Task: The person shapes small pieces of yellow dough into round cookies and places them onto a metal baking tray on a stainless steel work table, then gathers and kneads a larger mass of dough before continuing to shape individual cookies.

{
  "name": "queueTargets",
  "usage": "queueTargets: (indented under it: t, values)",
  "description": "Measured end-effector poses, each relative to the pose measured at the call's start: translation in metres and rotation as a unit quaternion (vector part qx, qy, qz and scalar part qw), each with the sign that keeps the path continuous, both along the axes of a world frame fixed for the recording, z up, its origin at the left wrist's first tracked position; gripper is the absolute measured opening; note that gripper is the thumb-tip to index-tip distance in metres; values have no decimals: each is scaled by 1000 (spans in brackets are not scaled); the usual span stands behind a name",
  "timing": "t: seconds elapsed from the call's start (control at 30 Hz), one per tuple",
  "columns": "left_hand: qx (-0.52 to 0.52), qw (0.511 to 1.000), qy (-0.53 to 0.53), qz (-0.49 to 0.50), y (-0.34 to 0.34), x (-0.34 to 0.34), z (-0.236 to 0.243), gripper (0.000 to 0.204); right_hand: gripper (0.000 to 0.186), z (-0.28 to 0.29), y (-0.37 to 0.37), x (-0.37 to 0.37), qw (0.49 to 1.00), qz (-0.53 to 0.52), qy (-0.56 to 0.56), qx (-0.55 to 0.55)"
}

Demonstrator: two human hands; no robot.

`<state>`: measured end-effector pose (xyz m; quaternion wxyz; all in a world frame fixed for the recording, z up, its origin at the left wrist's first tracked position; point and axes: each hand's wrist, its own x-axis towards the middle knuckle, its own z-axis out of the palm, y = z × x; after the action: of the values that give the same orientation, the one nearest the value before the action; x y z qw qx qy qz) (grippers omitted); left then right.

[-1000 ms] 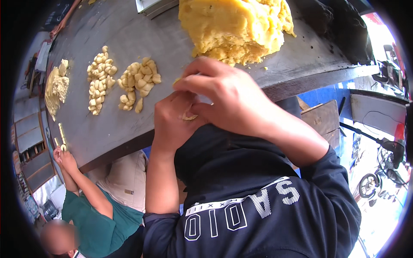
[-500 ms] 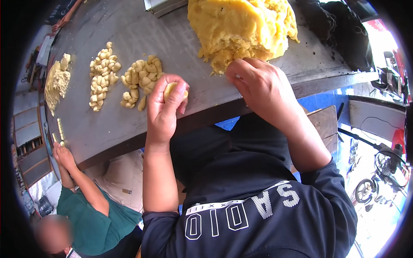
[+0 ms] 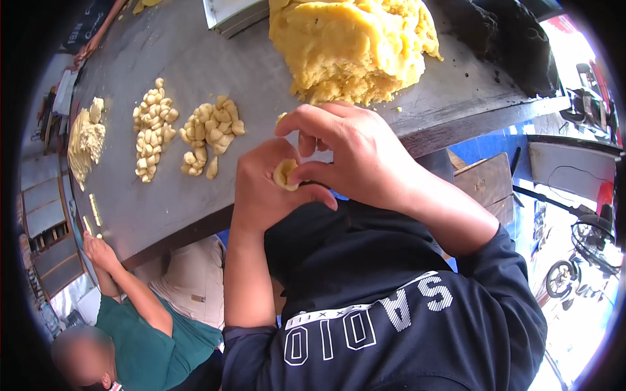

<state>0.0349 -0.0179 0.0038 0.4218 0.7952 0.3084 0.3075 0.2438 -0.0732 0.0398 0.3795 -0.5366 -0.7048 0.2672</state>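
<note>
My left hand [image 3: 264, 182] holds a small hollowed piece of pale dough [image 3: 283, 174], just in front of the table edge. My right hand [image 3: 352, 150] curls over it, thumb pressed into the hollow and fingers bent above. A bit of yellow paste [image 3: 282, 118] shows behind my right fingertips; whether they hold it is unclear. Beyond my hands sits a large mound of yellow paste [image 3: 345, 45] with a crumbly front. Two piles of small dough lumps [image 3: 153, 124] [image 3: 212, 130] lie to the left on the grey table [image 3: 163, 221].
A dough mass [image 3: 88, 140] lies at the far left. A co-worker in green [image 3: 143, 345] handles thin dough strips [image 3: 94, 210]; another person's arm [image 3: 88, 49] reaches in at top left. A metal tray [image 3: 231, 16] and black crumpled material [image 3: 515, 45] are at the back.
Half a second ago my right hand was at the yellow mound, apart from my left. It has moved down-left onto the dough piece, which now shows its hollow in my left hand.
</note>
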Motion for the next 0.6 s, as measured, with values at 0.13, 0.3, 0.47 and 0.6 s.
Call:
queueTargets:
  t: [0.13,0.3,0.47,0.6]
  values:
    - [56,989,136,1,-5,4,1,55,46,-8,5,-8,999,-23,-12,25]
    - [-29,998,-54,21,1,5,-9,47,45,22,1,9,984,-6,-161,69]
    - [-164,966,-195,43,11,-15,-20,47,33,-25,39,-3,828,-51,-479,287]
    - [-206,951,-220,67,18,-33,-16,55,27,-50,30,-6,840,-78,-475,248]
